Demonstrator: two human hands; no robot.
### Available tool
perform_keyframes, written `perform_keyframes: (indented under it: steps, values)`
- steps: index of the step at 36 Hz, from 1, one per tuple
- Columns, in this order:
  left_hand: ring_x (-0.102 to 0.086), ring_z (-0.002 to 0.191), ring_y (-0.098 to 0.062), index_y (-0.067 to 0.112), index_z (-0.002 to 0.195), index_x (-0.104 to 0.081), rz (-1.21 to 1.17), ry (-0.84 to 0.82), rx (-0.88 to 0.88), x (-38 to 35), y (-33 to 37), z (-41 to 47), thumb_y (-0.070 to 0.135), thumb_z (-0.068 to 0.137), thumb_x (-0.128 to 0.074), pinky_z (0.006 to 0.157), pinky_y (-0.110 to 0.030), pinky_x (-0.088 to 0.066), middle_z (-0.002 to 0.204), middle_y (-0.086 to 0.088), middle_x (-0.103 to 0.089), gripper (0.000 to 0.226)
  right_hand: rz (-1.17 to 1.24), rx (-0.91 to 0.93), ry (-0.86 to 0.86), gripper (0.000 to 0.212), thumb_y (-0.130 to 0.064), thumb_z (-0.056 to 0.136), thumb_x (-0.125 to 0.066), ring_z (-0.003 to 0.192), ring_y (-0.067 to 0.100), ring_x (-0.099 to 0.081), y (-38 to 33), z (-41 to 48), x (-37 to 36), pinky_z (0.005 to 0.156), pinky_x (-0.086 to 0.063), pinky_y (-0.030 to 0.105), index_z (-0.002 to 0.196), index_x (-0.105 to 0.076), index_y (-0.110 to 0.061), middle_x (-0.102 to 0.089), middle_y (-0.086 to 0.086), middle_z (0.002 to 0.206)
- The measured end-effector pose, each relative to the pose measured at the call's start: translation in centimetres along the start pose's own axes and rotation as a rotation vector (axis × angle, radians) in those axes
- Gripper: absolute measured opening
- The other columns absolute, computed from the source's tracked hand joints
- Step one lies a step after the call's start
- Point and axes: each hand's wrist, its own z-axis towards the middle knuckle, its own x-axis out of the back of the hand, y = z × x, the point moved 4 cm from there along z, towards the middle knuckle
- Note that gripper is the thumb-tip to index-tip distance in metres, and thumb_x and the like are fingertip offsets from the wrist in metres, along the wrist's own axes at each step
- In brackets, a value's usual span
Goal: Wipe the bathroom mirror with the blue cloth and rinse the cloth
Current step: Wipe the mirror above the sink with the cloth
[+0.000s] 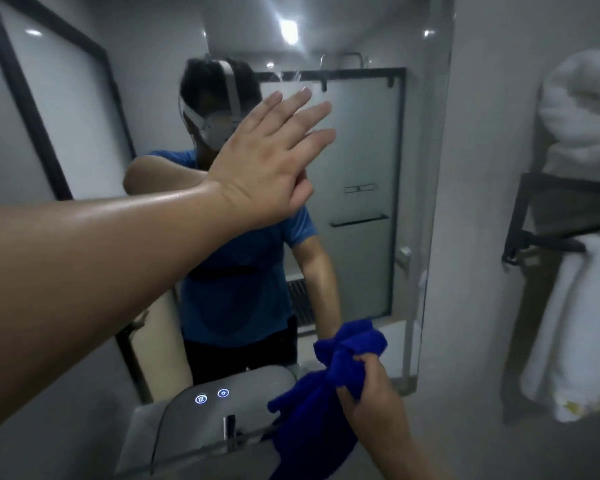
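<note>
Presently we are holding the left hand (pixel 267 157) up flat at the mirror (pixel 361 271), fingers straight, slightly fanned, and holding nothing. Its reflection is meeting it at the thumb edge, so the palm is at or very near the glass; we cannot confirm contact. We judge this posture to be bracing or feeling the surface, not wiping, since the cloth is elsewhere.

We are gripping the blue cloth (pixel 312 407) in the right hand (pixel 371 386), fingers curled tightly round a bunched section. The hand is sitting low, by the mirror's bottom edge, with the loose end hanging down to the right of the faucet (pixel 228 427). Bunching is giving a firm pad and is holding the slack away from the lit touch controls (pixel 212 395).

White towels (pixel 582 109) are resting on the wall rack (pixel 541 237), well apart from both hands. We judge that rinsing is not yet begun.
</note>
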Motion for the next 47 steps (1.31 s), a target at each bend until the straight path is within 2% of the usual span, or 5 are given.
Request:
perform_keyframes:
  steps: [11,20,26,31,47]
  values:
    - [-0.066,0.096,-0.029,0.019,0.110,-0.070,-0.340,-0.286,-0.019,1.5,5.2,-11.5,0.029,0.087,-0.056,0.084,-0.044,-0.054,0.109,-0.006,-0.066,0.028,0.635,-0.456,-0.053,0.037,-0.012,0.098,-0.066,0.087,0.024,-0.068,-7.6,0.7,2.2,0.079,-0.067,0.055,0.121,-0.039,-0.025,-0.052,-0.006,0.105]
    - [-0.031,0.160,-0.023,0.016,0.165,-0.038,-0.521,-0.208,0.299,1.3,9.0,-17.1,0.023,0.092,-0.064,0.131,-0.042,-0.028,0.172,-0.008,-0.035,0.078,0.978,-0.096,-0.489,0.030,0.002,0.096,-0.059,0.094,0.029,-0.073,-21.3,5.3,8.8,0.079,-0.064,0.043,0.123,-0.065,-0.010,-0.073,0.022,0.111]
    - [-0.004,0.166,-0.034,0.008,0.171,-0.013,-0.265,-0.293,0.378,-3.4,10.4,-17.7,0.022,0.092,-0.057,0.134,-0.053,-0.017,0.179,-0.017,-0.004,0.092,0.714,-0.128,-0.567,0.043,-0.010,0.099,-0.044,0.076,0.022,-0.073,-21.9,6.8,10.5,0.089,-0.047,0.042,0.133,-0.070,-0.006,-0.075,0.015,0.092]
    - [0.014,0.165,-0.034,0.008,0.171,0.002,-0.149,-0.325,0.378,-6.0,10.8,-18.5,0.021,0.100,-0.047,0.134,-0.052,0.000,0.178,-0.015,0.015,0.087,-0.180,0.104,-0.560,0.029,-0.018,0.104,-0.053,0.096,0.029,-0.079,-25.2,4.9,13.7,0.084,-0.061,0.043,0.116,-0.076,-0.031,-0.083,0.006,0.085]
    - [-0.017,0.164,-0.035,0.010,0.169,-0.016,0.038,-0.399,0.345,-3.4,5.0,-29.6,0.020,0.096,-0.035,0.134,-0.051,-0.014,0.179,-0.013,-0.008,0.076,-0.026,1.044,0.507,0.011,-0.029,0.092,-0.057,0.092,0.024,-0.050,-43.7,6.0,5.2,0.083,-0.029,0.035,0.087,-0.063,-0.021,-0.054,-0.002,0.088]
